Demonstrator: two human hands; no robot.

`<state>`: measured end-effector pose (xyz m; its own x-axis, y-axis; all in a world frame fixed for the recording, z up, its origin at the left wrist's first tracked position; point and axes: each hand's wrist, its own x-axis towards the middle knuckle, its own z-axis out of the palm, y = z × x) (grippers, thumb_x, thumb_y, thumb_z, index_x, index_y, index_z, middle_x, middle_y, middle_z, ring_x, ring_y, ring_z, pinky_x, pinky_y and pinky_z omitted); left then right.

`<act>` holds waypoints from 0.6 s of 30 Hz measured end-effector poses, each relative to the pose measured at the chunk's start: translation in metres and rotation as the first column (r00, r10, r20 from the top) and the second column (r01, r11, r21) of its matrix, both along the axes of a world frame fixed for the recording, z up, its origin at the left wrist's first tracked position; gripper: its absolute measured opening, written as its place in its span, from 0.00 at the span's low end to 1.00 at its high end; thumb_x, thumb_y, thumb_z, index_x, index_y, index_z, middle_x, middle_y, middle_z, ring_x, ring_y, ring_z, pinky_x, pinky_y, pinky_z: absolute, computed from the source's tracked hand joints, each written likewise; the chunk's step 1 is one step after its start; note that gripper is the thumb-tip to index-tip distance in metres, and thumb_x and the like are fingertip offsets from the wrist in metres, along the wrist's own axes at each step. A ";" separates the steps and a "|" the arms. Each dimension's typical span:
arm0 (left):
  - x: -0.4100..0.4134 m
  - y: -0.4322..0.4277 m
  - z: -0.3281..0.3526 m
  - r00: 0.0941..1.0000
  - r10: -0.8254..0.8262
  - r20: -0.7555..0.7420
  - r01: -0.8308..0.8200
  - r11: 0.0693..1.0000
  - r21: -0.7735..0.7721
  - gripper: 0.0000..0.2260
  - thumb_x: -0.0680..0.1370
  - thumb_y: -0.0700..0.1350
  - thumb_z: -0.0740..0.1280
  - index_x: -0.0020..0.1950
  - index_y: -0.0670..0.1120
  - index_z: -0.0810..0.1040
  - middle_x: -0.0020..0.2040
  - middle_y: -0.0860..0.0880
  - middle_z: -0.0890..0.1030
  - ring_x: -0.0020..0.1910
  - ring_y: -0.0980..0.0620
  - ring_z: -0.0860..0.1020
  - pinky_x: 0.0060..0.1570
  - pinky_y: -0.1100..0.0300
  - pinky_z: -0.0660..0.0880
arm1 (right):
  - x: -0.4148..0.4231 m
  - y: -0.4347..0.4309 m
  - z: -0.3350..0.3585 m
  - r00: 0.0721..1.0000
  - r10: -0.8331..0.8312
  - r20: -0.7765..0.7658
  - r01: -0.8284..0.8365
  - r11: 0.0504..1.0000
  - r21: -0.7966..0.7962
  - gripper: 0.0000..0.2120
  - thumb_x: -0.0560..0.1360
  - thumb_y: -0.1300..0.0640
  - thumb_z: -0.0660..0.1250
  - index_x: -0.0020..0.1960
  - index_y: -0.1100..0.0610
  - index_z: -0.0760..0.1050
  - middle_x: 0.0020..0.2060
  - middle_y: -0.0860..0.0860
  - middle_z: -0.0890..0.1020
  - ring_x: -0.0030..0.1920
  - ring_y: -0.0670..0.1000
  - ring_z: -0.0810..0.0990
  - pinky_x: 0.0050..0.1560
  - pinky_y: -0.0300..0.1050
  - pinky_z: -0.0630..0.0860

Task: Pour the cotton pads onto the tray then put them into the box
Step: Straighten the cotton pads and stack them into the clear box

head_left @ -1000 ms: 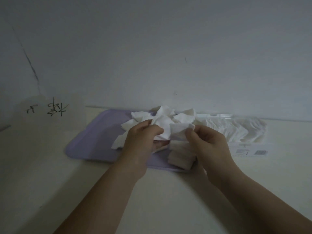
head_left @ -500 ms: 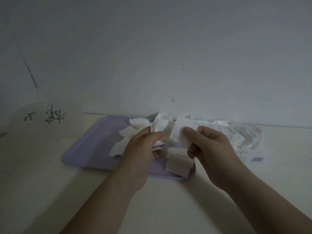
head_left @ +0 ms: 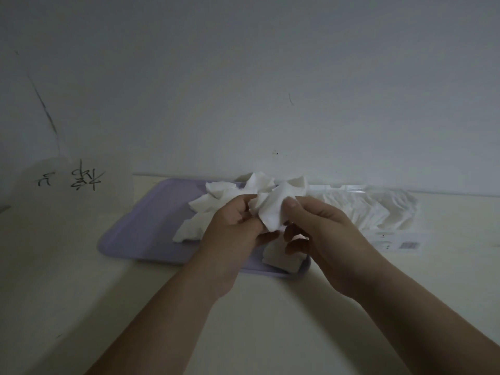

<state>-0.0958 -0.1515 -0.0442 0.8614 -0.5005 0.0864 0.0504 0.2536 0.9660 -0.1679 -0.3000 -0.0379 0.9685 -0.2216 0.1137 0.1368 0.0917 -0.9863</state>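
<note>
At centre frame the left hand (head_left: 232, 234) and right hand (head_left: 324, 234) share a bunch of white cotton pads (head_left: 270, 212) just above the purple tray (head_left: 140, 228), each grip curled and pinching it. Loose pads (head_left: 194, 228) lie on the tray. The clear box (head_left: 392, 212), partly filled, sits right of it on the tabletop (head_left: 81, 280).

Left grip (head_left: 232, 228) clutching cotton pads (head_left: 270, 212), right grip (head_left: 324, 231) pinching them

The flat lilac plastic tray (head_left: 151, 220) carries white square cotton pads (head_left: 270, 212), some bunched and raised over its middle. Others lie loose at their 9 o'clock, with a short stack at 5 o'clock. The clear rectangular plastic box (head_left: 392, 239), part-filled with pads, sits at the tray's 3 o'clock.
</note>
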 end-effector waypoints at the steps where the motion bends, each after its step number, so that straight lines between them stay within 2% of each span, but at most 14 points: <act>1: -0.001 0.000 0.000 1.000 -0.017 -0.003 0.017 1.000 -0.018 0.12 0.79 0.38 0.72 0.63 0.43 0.83 0.61 0.41 0.85 0.64 0.40 0.82 0.65 0.43 0.79 | 0.000 0.001 0.000 1.000 0.007 0.002 -0.008 1.000 0.018 0.13 0.84 0.53 0.65 0.54 0.59 0.86 0.42 0.53 0.82 0.38 0.49 0.75 0.36 0.40 0.74; 3: -0.002 -0.001 0.001 0.998 -0.059 -0.013 0.058 0.996 -0.066 0.15 0.78 0.40 0.73 0.64 0.43 0.82 0.62 0.41 0.85 0.65 0.40 0.81 0.65 0.46 0.79 | 0.000 0.002 0.001 1.000 -0.012 0.025 0.011 1.000 0.017 0.13 0.83 0.53 0.65 0.55 0.58 0.86 0.40 0.50 0.81 0.37 0.49 0.72 0.36 0.40 0.73; 5: -0.003 -0.001 0.002 0.994 -0.111 -0.021 0.108 0.986 -0.123 0.15 0.80 0.40 0.71 0.66 0.43 0.81 0.63 0.42 0.85 0.66 0.42 0.81 0.65 0.49 0.79 | 0.000 0.002 0.001 0.997 -0.063 0.048 0.063 0.998 0.011 0.12 0.83 0.54 0.66 0.54 0.58 0.86 0.37 0.50 0.80 0.36 0.49 0.70 0.35 0.42 0.70; 9: -0.002 -0.001 0.003 0.984 -0.169 -0.056 0.154 0.967 -0.204 0.15 0.82 0.35 0.64 0.68 0.43 0.79 0.65 0.42 0.84 0.66 0.44 0.81 0.66 0.48 0.78 | 0.000 0.002 -0.002 0.990 -0.125 0.072 0.126 0.992 -0.008 0.08 0.80 0.56 0.71 0.51 0.60 0.86 0.37 0.57 0.73 0.36 0.54 0.67 0.35 0.47 0.68; 12: -0.001 0.000 0.002 0.977 -0.198 -0.074 0.183 0.967 -0.177 0.15 0.83 0.37 0.63 0.70 0.40 0.77 0.65 0.39 0.83 0.66 0.41 0.81 0.66 0.44 0.78 | 0.001 0.002 -0.003 0.973 -0.217 0.076 0.218 0.976 -0.006 0.04 0.77 0.61 0.74 0.51 0.58 0.87 0.36 0.56 0.80 0.32 0.49 0.72 0.32 0.42 0.71; 15: -0.003 -0.002 0.003 0.977 -0.202 -0.069 0.189 0.969 -0.159 0.17 0.84 0.46 0.64 0.70 0.40 0.77 0.64 0.39 0.83 0.66 0.41 0.82 0.63 0.46 0.80 | 0.001 0.002 -0.003 0.956 -0.284 0.078 0.287 0.958 -0.024 0.08 0.75 0.62 0.76 0.54 0.58 0.83 0.44 0.55 0.86 0.36 0.46 0.79 0.32 0.38 0.74; 17: -0.004 -0.002 0.004 0.981 -0.192 -0.039 0.185 0.972 -0.144 0.19 0.82 0.49 0.66 0.69 0.40 0.77 0.64 0.38 0.83 0.66 0.40 0.82 0.63 0.45 0.80 | 0.004 0.000 -0.006 0.950 -0.308 0.046 0.310 0.950 -0.036 0.18 0.74 0.59 0.78 0.62 0.54 0.79 0.55 0.55 0.85 0.46 0.50 0.85 0.39 0.42 0.80; 18: -0.005 -0.002 0.003 0.984 -0.180 -0.009 0.177 0.976 -0.125 0.17 0.83 0.47 0.67 0.69 0.39 0.78 0.64 0.37 0.83 0.66 0.39 0.81 0.64 0.43 0.79 | 0.004 0.000 -0.006 0.957 -0.288 0.027 0.289 0.957 -0.024 0.23 0.74 0.58 0.79 0.66 0.52 0.77 0.58 0.54 0.85 0.51 0.52 0.87 0.45 0.48 0.84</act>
<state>-0.1005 -0.1533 -0.0410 0.7612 -0.6331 0.1403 0.1252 0.3557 0.9262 -0.1634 -0.3003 -0.0444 0.8609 -0.4875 0.1453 0.1762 0.0178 -0.9842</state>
